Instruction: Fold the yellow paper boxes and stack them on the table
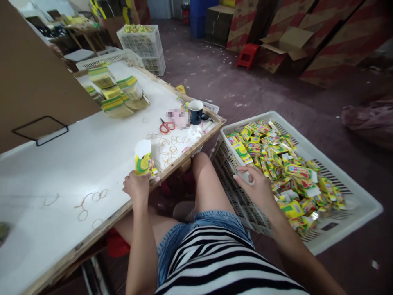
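My left hand (137,187) rests at the table's near edge, its fingers closed on a small yellow and green carton (143,164). The carton's white flap stands up at the far end; some of its near end is hidden by my fingers. My right hand (257,187) is over the left rim of a white plastic crate (346,233), thumb and forefinger apart, with nothing visible between them. Inside the crate lies a heap of similar yellow and green cartons (278,149).
On the white table (76,164) are loose rubber bands (166,143), red-handled scissors (166,128), a dark mug (195,112) and stacks of flat cartons (116,106). A black wire frame (39,130) stands at left. Beyond are stacked crates (141,43) and a red stool (247,56).
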Tool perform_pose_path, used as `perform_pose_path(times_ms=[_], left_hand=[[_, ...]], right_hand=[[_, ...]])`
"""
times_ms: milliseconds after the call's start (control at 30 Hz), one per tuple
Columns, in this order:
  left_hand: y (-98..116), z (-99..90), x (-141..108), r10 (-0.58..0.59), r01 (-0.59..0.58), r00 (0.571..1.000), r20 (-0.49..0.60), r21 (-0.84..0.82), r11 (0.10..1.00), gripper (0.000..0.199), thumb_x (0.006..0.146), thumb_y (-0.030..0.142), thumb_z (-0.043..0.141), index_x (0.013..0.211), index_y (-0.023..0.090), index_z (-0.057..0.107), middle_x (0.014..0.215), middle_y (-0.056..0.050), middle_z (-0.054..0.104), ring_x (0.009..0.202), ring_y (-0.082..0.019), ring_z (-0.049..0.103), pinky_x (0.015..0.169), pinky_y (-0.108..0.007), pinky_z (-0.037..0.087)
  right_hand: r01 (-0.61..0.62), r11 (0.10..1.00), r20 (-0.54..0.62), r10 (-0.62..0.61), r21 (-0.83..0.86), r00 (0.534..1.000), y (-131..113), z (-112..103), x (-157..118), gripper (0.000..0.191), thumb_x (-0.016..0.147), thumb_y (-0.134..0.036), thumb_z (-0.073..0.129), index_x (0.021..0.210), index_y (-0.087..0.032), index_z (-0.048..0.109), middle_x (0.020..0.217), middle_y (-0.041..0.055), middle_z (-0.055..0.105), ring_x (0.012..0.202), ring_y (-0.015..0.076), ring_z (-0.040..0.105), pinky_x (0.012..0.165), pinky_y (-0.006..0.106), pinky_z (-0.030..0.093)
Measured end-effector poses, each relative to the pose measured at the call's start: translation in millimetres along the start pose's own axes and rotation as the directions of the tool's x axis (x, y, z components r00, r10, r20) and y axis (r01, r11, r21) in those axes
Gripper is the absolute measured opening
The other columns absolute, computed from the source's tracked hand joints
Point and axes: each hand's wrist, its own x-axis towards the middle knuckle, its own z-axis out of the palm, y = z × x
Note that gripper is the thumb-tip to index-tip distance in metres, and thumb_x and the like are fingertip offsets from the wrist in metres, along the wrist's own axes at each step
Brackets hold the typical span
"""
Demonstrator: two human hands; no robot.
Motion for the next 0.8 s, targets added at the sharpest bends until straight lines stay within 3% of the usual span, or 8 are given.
perform_pose_path(times_ms=[200,300,367,433,533,600,733,800], left_hand=[[-0.9,-12.8,-21.4,0.084,-0.110,0.989,-0.125,-0.218,0.970,0.014,0.085,0.026,0.054,0.095,0.017,0.055,0.092,-0.009,0.064,0.088,-0.024,0.062,0.082,-0.037,0.048],[15.3,-20.4,-63.0,0.304,-0.273,0.951,-0.054,-0.611,0.743,0.013,0.085,0.032,0.058,0.088,0.019,0.055,0.077,-0.002,0.062,0.070,-0.017,0.061,0.066,-0.027,0.048],[27.2,-23.2,-94.4,0.440,-0.225,0.894,0.081,-0.769,0.598,0.014,0.084,0.033,0.062,0.085,0.019,0.058,0.076,-0.001,0.064,0.069,-0.016,0.062,0.064,-0.025,0.048],[34.9,-24.3,-118.1,0.498,-0.153,0.853,0.157,-0.837,0.525,0.015,0.083,0.033,0.065,0.083,0.019,0.059,0.075,-0.001,0.065,0.070,-0.015,0.063,0.065,-0.024,0.049],[36.7,-22.9,-130.5,0.521,-0.039,0.815,0.256,-0.872,0.488,0.018,0.081,0.034,0.069,0.080,0.018,0.060,0.072,-0.001,0.065,0.068,-0.015,0.062,0.064,-0.023,0.049],[34.5,-19.2,-127.7,0.559,0.083,0.741,0.374,-0.876,0.476,0.021,0.078,0.036,0.072,0.079,0.017,0.062,0.074,-0.002,0.066,0.070,-0.015,0.062,0.065,-0.023,0.049],[32.2,-5.2,-121.3,0.669,0.458,0.474,0.573,-0.809,0.369,0.041,0.076,0.050,0.071,0.098,0.014,0.069,0.090,-0.009,0.072,0.087,-0.023,0.067,0.080,-0.032,0.051],[32.4,2.7,-122.8,0.689,0.586,0.393,0.609,-0.743,0.323,0.050,0.076,0.054,0.069,0.106,0.014,0.069,0.094,-0.011,0.073,0.094,-0.027,0.068,0.086,-0.036,0.051]], right_hand=[[0.056,0.967,0.086,-0.079,0.250,0.993,-52.6,30.7,-4.4,0.018,0.090,-0.030,0.055,0.099,-0.020,0.067,0.089,0.0063,0.066,0.069,0.0181,0.057,0.064,0.032,0.048],[0.210,0.906,0.039,-0.240,0.367,0.970,-85.1,44.8,-6.5,0.025,0.092,-0.025,0.052,0.115,-0.024,0.062,0.116,0.0095,0.065,0.108,0.0242,0.060,0.091,0.040,0.049],[0.292,0.867,0.035,-0.333,0.405,0.942,-101.2,55.9,-6.7,0.041,0.091,-0.023,0.054,0.132,-0.024,0.051,0.133,0.0111,0.057,0.125,0.0258,0.051,0.103,0.045,0.043],[0.289,0.848,0.067,-0.353,0.445,0.933,-108.3,65.5,-6.5,0.049,0.090,-0.021,0.055,0.138,-0.024,0.043,0.135,0.0124,0.054,0.118,0.0249,0.054,0.098,0.043,0.046],[0.175,0.858,0.084,-0.245,0.484,0.966,-104.6,73.2,-7.2,0.041,0.088,-0.020,0.057,0.127,-0.022,0.048,0.117,0.0103,0.060,0.081,0.0171,0.058,0.074,0.033,0.051],[0.092,0.837,0.070,-0.153,0.540,0.986,-99.5,74.3,-8.8,0.035,0.085,-0.020,0.059,0.119,-0.022,0.049,0.101,0.0053,0.059,0.067,0.0127,0.051,0.064,0.028,0.047],[-0.011,0.701,0.138,-0.124,0.713,0.983,-98.7,73.7,-12.9,0.026,0.087,-0.023,0.059,0.110,-0.022,0.047,0.081,-0.0020,0.050,0.066,0.0110,0.049,0.060,0.023,0.044],[-0.043,0.668,0.168,-0.123,0.743,0.978,-101.4,73.3,-14.6,0.020,0.088,-0.024,0.058,0.105,-0.022,0.047,0.080,-0.0025,0.048,0.067,0.0108,0.050,0.062,0.023,0.044]])
